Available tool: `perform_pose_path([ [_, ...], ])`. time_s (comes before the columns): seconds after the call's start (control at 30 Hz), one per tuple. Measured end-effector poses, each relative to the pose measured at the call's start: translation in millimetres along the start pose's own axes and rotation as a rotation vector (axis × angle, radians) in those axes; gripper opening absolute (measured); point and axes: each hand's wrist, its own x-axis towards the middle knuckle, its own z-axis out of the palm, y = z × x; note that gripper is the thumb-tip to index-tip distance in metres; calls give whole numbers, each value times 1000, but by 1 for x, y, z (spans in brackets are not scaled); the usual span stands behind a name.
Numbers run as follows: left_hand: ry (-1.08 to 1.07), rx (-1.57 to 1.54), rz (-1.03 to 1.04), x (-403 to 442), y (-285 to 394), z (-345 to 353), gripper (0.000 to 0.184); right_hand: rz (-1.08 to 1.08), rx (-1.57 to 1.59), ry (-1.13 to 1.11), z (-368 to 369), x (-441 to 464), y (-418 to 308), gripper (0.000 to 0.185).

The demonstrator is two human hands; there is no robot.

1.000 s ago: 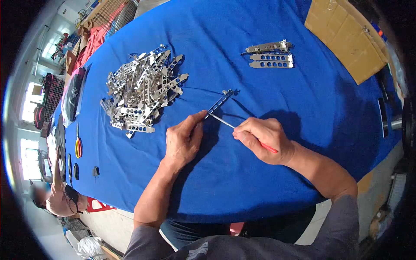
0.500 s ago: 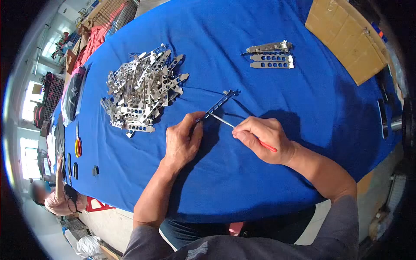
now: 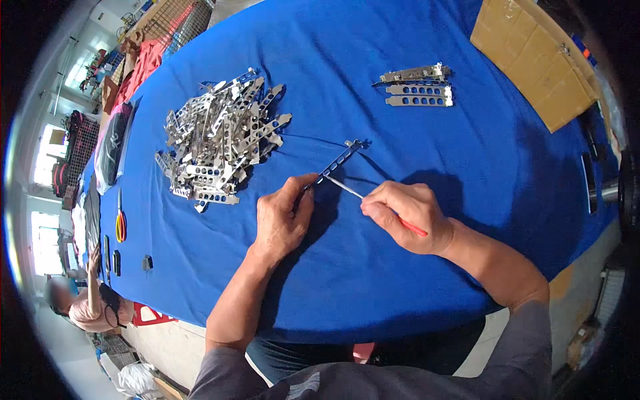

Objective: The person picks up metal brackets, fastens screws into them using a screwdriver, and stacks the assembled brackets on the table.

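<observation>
My left hand [image 3: 283, 217] is closed on the lower end of a narrow metal slot bracket [image 3: 338, 161] with a row of holes, its bent tip pointing away to the upper right. In my right hand [image 3: 410, 217] is a slim tool [image 3: 345, 188] with a silver shaft and a red handle, gripped like a pen. The tool's tip touches the bracket's edge close to my left fingers; exactly what kind of tool it is, I cannot tell. A big heap of similar brackets [image 3: 223, 137] lies to the left. Several more brackets [image 3: 419, 90] lie side by side at the upper right.
Blue cloth [image 3: 320, 267] covers the table. Scissors [image 3: 121, 223] with yellow-red handles and small black items [image 3: 147, 263] lie on the left. A cardboard sheet [image 3: 533, 60] is at the upper right. Another person [image 3: 97, 307] is at the table's far left.
My right hand and the tool have shifted very slightly right along with the bracket. At the far left, the other person's arm has moved a little.
</observation>
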Motion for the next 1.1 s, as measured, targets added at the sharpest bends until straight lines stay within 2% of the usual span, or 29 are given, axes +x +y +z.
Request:
perform_pose_path([
  [0.13,13,0,28,0,-2,2,22,43,18,51,2,2,-2,16],
  [0.23,1,9,23,-2,-5,2,23,49,-12,0,-2,-1,1,16],
  [0.63,-17,-1,-21,0,3,-1,25,-50,21,45,-4,-1,-1,12],
  [0.83,-12,-2,17,1,0,1,27,-30,26,-39,-5,-1,-4,12],
  [0.97,-2,-16,45,1,-1,2,28,24,34,-93,0,0,-10,5],
  [1.07,-6,-25,26,0,-1,2,28,-62,19,-36,5,0,-7,12],
  [1.1,-13,-24,12,1,-1,2,28,-19,18,-31,4,0,-7,12],
])
